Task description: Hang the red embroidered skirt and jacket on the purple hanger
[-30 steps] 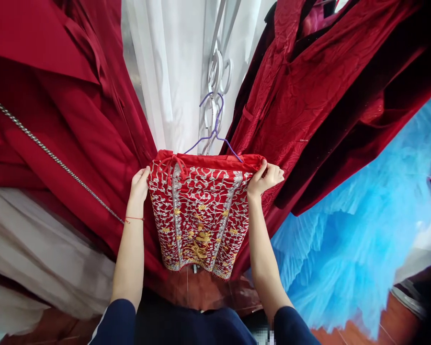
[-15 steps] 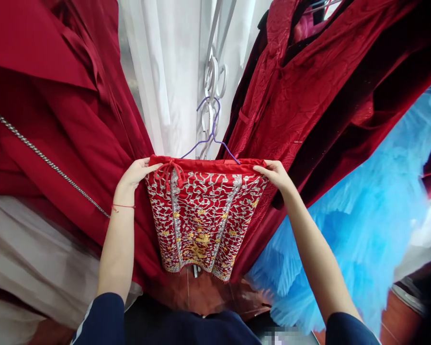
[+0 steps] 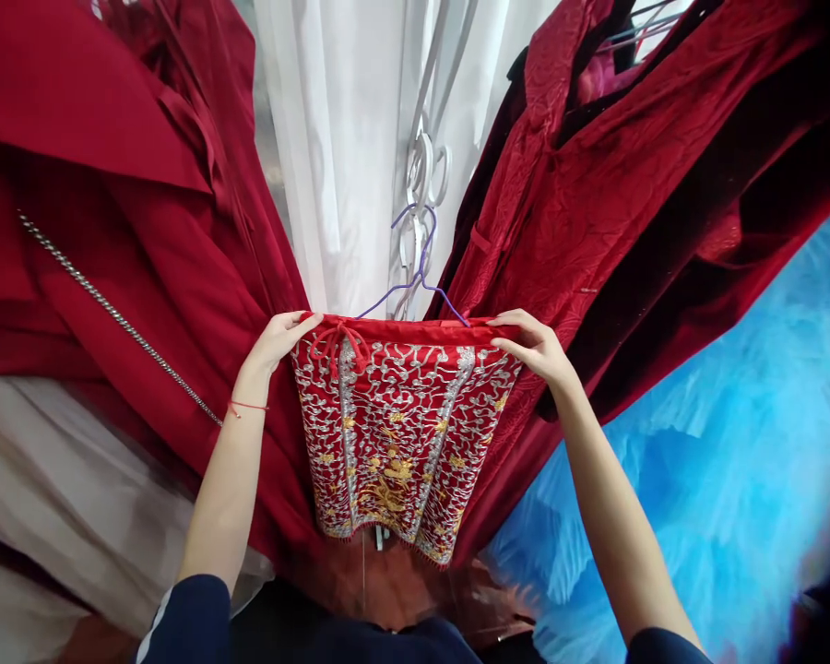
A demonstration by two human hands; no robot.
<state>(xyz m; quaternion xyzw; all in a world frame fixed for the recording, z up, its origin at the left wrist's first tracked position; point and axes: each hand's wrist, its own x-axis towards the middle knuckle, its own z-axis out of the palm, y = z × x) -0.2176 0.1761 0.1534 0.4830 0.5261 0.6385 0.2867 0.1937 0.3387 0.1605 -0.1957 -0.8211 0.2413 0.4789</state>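
A person's two bare hands hold one small red embroidered skirt [image 3: 401,433] at the centre of the view, hanging straight down between racks of clothing. The skirt is stiff and panelled, narrowing toward its hem, and thickly covered in raised silver scrollwork with gold motifs down the middle. A plain satin band runs along its top. One red drawstring bow [image 3: 338,341] sits near the top left corner.

The left hand [image 3: 277,341] pinches the band's left corner, fingers curled over the edge. The right hand [image 3: 536,346] pinches the right corner between thumb and fingertips. Both arms reach up from two navy sleeves [image 3: 194,618]. One thin red string bracelet [image 3: 245,406] circles the left wrist.

One thin purple wire hanger [image 3: 415,277] rises from the skirt's band. Its hook lies against a white metal grille [image 3: 425,166] of curled loops. Beside the grille hangs a sheer white curtain [image 3: 346,138] in soft vertical folds.

To the left hangs one smooth, matte red garment [image 3: 111,231] with a broad lapel, crossed diagonally by one silver bead chain [image 3: 111,309]. Below it lies pale cream fabric [image 3: 55,480]. To the right hang one crinkled, crushed-texture red garment [image 3: 595,184] and a darker, velvety red one [image 3: 733,231] just behind it. Bright blue pleated tulle [image 3: 698,443] billows under them, filling the lower right.
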